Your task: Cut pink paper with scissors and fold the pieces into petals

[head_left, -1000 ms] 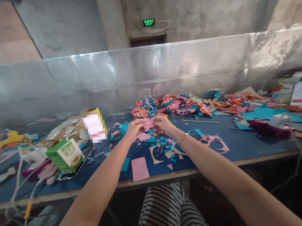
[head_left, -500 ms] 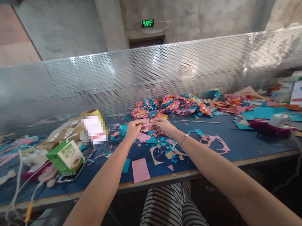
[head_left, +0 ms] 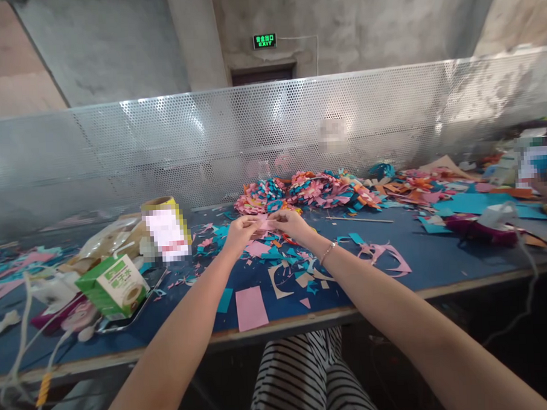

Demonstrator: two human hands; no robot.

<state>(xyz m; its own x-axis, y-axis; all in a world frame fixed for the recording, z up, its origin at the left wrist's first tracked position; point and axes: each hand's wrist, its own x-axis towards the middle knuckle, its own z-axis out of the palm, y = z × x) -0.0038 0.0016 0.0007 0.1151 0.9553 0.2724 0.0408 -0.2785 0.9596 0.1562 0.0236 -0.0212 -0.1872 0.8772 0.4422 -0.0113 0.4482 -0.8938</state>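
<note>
A small pink piece of paper (head_left: 263, 222) is pinched between my two hands, above the scraps on the blue table. My left hand (head_left: 244, 233) grips it from the left, thumb and fingers together. From the right, my right hand (head_left: 290, 225) holds it with closed fingers; a bracelet circles that wrist. Just beyond my hands lie bunched paper flowers (head_left: 318, 190) in pink, blue and orange. Teal and pink paper scraps (head_left: 275, 253) are strewn underneath. Closer to me lies a flat pink paper rectangle (head_left: 252, 308). Exact folds in the held piece are too small to make out.
At left a green drink carton (head_left: 114, 287) stands on a tray beside cables and a tape roll (head_left: 160, 204). A thin stick (head_left: 359, 219) and a cut-out pink sheet (head_left: 387, 257) lie right. Behind rises a perforated metal screen (head_left: 234, 134). At the far right edge, part of another person shows.
My hands stay together on the pink paper, with slight finger movement. The whole view has shifted a little. Part of another person has appeared at the far right.
</note>
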